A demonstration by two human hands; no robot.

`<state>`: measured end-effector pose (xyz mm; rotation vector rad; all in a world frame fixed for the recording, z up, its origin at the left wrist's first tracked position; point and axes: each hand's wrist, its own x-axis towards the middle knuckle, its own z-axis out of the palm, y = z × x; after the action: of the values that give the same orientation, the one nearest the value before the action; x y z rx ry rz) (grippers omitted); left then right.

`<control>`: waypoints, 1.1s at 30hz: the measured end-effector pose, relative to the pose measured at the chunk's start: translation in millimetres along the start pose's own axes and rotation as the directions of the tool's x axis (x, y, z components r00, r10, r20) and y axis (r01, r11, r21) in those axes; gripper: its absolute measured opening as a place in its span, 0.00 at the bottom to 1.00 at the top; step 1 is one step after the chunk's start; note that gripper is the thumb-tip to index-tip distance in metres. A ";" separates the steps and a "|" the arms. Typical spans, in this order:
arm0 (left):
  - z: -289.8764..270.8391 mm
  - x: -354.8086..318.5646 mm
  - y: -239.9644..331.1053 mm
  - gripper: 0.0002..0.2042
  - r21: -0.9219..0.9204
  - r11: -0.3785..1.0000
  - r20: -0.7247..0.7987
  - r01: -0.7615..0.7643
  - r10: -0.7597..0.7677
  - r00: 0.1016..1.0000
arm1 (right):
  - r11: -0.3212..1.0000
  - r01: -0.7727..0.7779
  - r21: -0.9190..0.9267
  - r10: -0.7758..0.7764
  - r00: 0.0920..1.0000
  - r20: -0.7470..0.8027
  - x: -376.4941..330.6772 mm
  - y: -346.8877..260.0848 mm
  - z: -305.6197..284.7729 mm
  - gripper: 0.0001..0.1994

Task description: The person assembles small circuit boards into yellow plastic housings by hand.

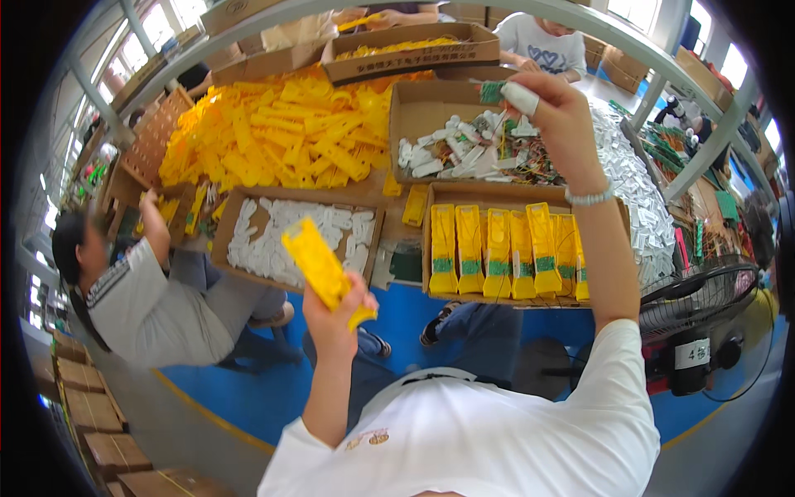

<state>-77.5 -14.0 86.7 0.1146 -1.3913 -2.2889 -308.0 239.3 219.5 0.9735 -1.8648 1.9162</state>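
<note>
My left hand [333,319] is closed round the lower end of a long yellow plastic housing [313,258], tilted up and to the left. Raised over the far box, my right hand [553,106] pinches a small green circuit board [492,92] with thin wires hanging below it. Something white [520,98] covers or sits at its fingertips; I cannot tell whether it is a finger cover or a part. Below my right forearm, a cardboard box [513,301] holds a row of upright yellow housings [497,248] with green boards inside. Beyond it, an open box [431,93] holds white pieces and wired boards [480,145].
A heap of yellow housings [290,132] covers the far left, with a tray of white plastic pieces [286,236] nearer. More white pieces [625,174] lie at right, near a black fan [704,302]. A person [157,306] sits at left; another [542,41] sits opposite. A metal rail [331,25] crosses above.
</note>
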 end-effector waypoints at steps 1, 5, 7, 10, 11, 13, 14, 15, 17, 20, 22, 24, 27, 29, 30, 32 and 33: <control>11.6 7.5 5.8 0.21 0.034 0.998 0.029 -0.046 0.045 0.999 | 0.997 -0.060 0.054 0.058 0.997 0.043 -16.7 -6.3 15.6 0.09; 49.0 25.9 26.7 0.22 0.079 0.963 0.105 -0.258 0.249 0.963 | 0.901 -0.304 0.309 0.248 0.947 0.206 -77.4 -30.6 76.3 0.08; 60.6 30.7 28.4 0.22 0.032 0.956 0.126 -0.290 0.284 0.950 | 0.885 -0.330 0.330 0.265 0.937 0.226 -100.5 -32.9 92.0 0.07; 59.9 26.0 28.5 0.22 -0.018 0.954 0.154 -0.299 0.298 0.942 | 0.865 -0.343 0.366 0.267 0.933 0.242 -118.0 -33.1 106.1 0.08; 57.1 23.5 28.5 0.22 -0.020 0.962 0.153 -0.272 0.272 0.950 | 0.861 -0.339 0.380 0.259 0.934 0.246 -122.0 -32.9 109.4 0.08; 49.1 19.0 24.8 0.23 -0.024 0.964 0.146 -0.265 0.265 0.953 | 0.862 -0.354 0.363 0.278 0.929 0.246 -125.8 -31.5 113.7 0.08; 47.1 16.3 24.4 0.23 -0.016 0.963 0.112 -0.269 0.269 0.957 | 0.859 -0.357 0.366 0.277 0.927 0.254 -127.7 -31.0 116.3 0.08; 45.9 13.6 24.0 0.23 -0.008 0.961 0.076 -0.275 0.275 0.959 | 0.857 -0.360 0.368 0.275 0.924 0.265 -129.5 -31.1 118.3 0.08; 44.0 9.7 22.3 0.24 0.015 0.954 0.052 -0.300 0.299 0.953 | 0.848 -0.379 0.371 0.296 0.919 0.262 -134.2 -30.7 123.0 0.08; 43.5 7.9 17.5 0.24 0.065 0.936 0.009 -0.347 0.347 0.938 | 0.847 -0.386 0.367 0.318 0.919 0.232 -141.5 -29.4 131.0 0.08; 41.9 9.7 18.3 0.24 0.098 0.927 -0.015 -0.363 0.366 0.930 | 0.850 -0.381 0.363 0.325 0.923 0.208 -145.2 -27.1 133.5 0.08; 38.6 15.6 26.1 0.17 0.053 0.955 0.089 -0.291 0.285 0.954 | 0.849 -0.356 0.389 0.315 0.934 0.166 -145.0 -23.5 133.2 0.07; 29.0 24.3 30.0 0.18 -0.262 0.961 0.087 -0.086 0.113 0.990 | 0.858 -0.381 0.345 0.326 0.922 0.207 -144.2 -25.7 128.5 0.07; 25.0 29.3 25.3 0.23 -0.190 0.980 0.035 -0.060 0.068 0.997 | 0.868 -0.375 0.326 0.297 0.917 0.264 -144.0 -26.3 132.3 0.06; 21.4 30.7 23.5 0.21 -0.175 0.983 0.044 -0.047 0.055 0.997 | 0.881 -0.362 0.304 0.266 0.911 0.315 -143.9 -26.8 135.5 0.06; 20.1 31.3 21.7 0.18 -0.156 0.987 0.049 -0.032 0.040 0.998 | 0.894 -0.348 0.281 0.251 0.911 0.327 -141.6 -26.2 145.0 0.06; 25.4 29.9 22.1 0.18 -0.143 0.987 0.018 -0.067 0.070 0.997 | 0.909 -0.330 0.254 0.237 0.911 0.337 -141.3 -26.5 148.3 0.06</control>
<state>-104.4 -14.3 122.8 -0.0044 -1.2189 -2.3303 -149.9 133.8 138.7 1.1969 -2.0050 2.4071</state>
